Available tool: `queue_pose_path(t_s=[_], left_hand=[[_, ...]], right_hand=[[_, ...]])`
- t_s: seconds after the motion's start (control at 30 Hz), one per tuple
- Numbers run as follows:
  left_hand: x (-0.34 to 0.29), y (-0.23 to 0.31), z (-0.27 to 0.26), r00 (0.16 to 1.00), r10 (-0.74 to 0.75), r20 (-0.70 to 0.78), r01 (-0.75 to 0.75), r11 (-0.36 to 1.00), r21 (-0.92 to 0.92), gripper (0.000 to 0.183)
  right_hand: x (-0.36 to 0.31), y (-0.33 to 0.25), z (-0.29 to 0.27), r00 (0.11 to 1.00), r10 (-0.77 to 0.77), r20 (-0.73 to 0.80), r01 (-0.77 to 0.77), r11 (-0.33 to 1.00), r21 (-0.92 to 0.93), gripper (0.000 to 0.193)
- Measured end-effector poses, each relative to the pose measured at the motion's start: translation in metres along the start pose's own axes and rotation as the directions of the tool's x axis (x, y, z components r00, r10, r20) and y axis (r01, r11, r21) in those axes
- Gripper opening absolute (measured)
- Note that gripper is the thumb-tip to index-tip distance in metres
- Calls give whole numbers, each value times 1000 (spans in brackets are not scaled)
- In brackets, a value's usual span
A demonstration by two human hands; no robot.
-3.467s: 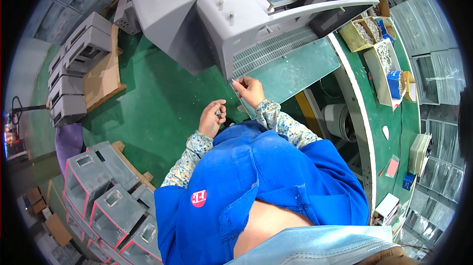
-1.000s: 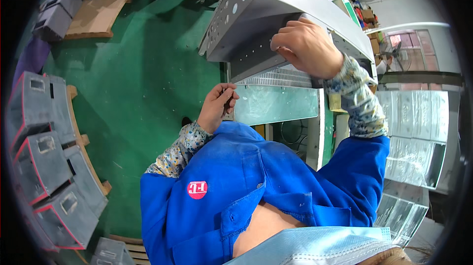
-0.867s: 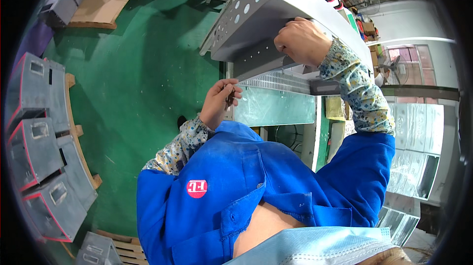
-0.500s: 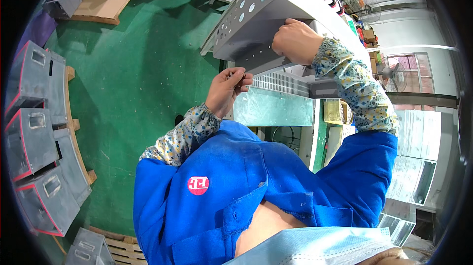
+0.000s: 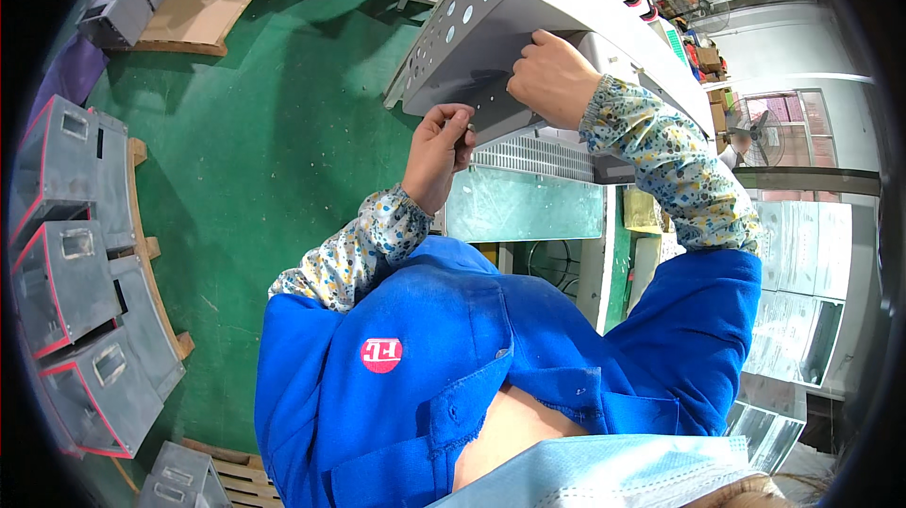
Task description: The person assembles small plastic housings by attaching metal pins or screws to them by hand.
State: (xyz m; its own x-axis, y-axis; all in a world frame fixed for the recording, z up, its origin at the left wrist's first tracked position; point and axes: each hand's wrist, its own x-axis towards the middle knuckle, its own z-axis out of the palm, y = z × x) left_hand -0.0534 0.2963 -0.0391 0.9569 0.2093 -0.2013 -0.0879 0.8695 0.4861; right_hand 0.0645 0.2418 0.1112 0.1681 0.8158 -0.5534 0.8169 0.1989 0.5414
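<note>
A large grey sheet-metal housing (image 5: 552, 0), with round holes along its left face, stands tilted in front of me on a glass-topped bench (image 5: 524, 209). My left hand (image 5: 439, 154) is at the housing's lower left corner, thumb and fingers pinched on a tiny item too small to name. Small holes dot the panel beside those fingertips. My right hand (image 5: 555, 81) is closed inside the recess of the housing, knuckles up. Its fingertips are hidden, so what they hold, if anything, cannot be made out. A slotted vent grille (image 5: 535, 159) lies just below the housing.
Grey metal boxes with red edging (image 5: 66, 291) stand on wooden pallets at the left. More grey housings (image 5: 118, 12) rest on a pallet at the far left. Wrapped cartons (image 5: 797, 253) are stacked at the right, near a standing fan (image 5: 755, 135). Green floor (image 5: 274, 177) runs between.
My left hand has risen slightly toward the panel, its fingers drawn closer together. My right hand has shifted a little left and up along the recess.
</note>
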Motion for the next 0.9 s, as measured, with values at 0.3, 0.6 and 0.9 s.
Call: queue_pose_path(t_s=[0.3, 0.6, 0.9], left_hand=[[-8, 17, 23, 967, 240, 84, -228, 965, -130, 16], [-8, 5, 9, 999, -39, -13, 38, 997, -60, 15], [-10, 2, 2, 997, -43, 61, 39, 997, 61, 20]], right_hand=[[3, -17, -9, 893, 217, -395, 251, 489, 835, 10], [3, 13, 7, 994, -62, -91, 96, 896, 434, 4], [7, 8, 7, 977, -153, -149, 189, 944, 271, 9]])
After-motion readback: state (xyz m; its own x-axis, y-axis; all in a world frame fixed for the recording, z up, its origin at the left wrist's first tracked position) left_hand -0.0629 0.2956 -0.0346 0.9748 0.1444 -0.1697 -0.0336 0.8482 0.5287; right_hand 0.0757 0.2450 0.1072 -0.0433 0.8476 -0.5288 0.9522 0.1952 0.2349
